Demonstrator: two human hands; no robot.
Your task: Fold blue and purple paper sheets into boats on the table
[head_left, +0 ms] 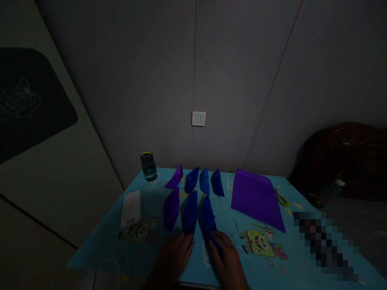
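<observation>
Folded paper boats stand in two rows on the table. My left hand is at the near end of a dark blue paper boat in the front row, its fingers closed on the tip. To the right of it, my right hand grips the near end of another dark blue paper boat, and its fingers hide that end. A purple paper boat stands left of these two. Behind them are a smaller purple boat, a blue boat, a lighter blue boat and a dark blue boat.
Purple paper sheets lie at the right, beside yellow-handled scissors. A bottle stands at the back left, with a white power bank and its cable nearer. The blue cartoon tablecloth reaches the wall. A blurred-out object lies far right.
</observation>
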